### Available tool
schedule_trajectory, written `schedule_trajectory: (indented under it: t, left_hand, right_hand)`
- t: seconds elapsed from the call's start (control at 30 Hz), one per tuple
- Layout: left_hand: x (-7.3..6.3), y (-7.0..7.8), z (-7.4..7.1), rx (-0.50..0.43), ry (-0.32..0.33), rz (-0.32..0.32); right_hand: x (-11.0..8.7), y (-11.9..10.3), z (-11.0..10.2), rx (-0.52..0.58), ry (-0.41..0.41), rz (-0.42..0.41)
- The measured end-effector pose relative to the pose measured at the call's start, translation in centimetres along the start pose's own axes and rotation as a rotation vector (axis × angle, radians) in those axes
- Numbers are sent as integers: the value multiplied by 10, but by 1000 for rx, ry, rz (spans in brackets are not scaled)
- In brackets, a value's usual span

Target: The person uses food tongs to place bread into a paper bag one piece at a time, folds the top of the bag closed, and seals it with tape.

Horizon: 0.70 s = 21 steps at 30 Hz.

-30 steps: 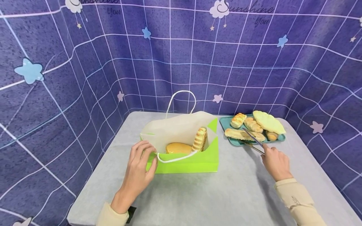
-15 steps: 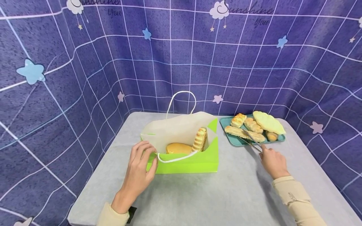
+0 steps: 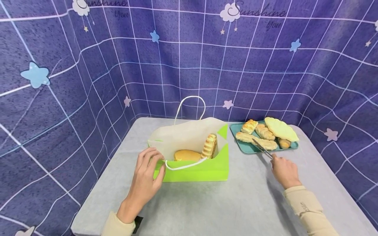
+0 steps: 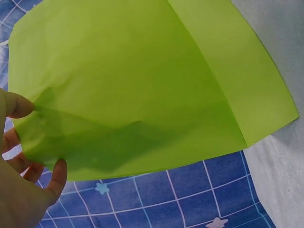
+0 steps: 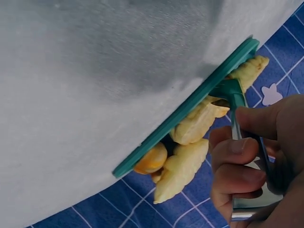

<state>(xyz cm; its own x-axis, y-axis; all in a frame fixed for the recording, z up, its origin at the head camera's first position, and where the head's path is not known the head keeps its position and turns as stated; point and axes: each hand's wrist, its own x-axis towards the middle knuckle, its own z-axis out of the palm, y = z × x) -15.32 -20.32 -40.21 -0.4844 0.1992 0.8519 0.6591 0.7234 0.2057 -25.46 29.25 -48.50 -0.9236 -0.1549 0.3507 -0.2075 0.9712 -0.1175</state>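
Note:
My left hand (image 3: 146,173) pinches the left corner of the rim of a green paper bag (image 3: 195,175); in the left wrist view its fingers (image 4: 58,178) lie at the bag's edge. Inside the bag show a smooth golden bun (image 3: 186,155) and a ridged bread piece (image 3: 208,146) standing on end. My right hand (image 3: 285,171) grips metal tongs (image 3: 263,149), fingers curled round them in the right wrist view. The tongs' tips overlap the middle of a long bread stick (image 3: 244,137) lying at the near side of a teal tray (image 3: 245,148).
On the tray are also a small golden pastry (image 3: 249,126), a braided roll (image 3: 264,132), a large pale yellow bread (image 3: 281,128) and a round bun (image 3: 284,143). The grey table (image 3: 203,206) backs onto a blue grid-patterned curtain (image 3: 189,65). White cord handles (image 3: 190,97) rise from the bag.
The tongs' arms have drawn together at the bread stick, and my right hand has shifted slightly left. My left hand stays on the bag's corner.

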Motion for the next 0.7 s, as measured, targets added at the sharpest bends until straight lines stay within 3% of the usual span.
schedule_trajectory:
  t: [0.7]
  left_hand:
    - [0, 1, 1, 7, -5, -3]
  right_hand:
    - [-19, 9, -10, 51, 144, -11]
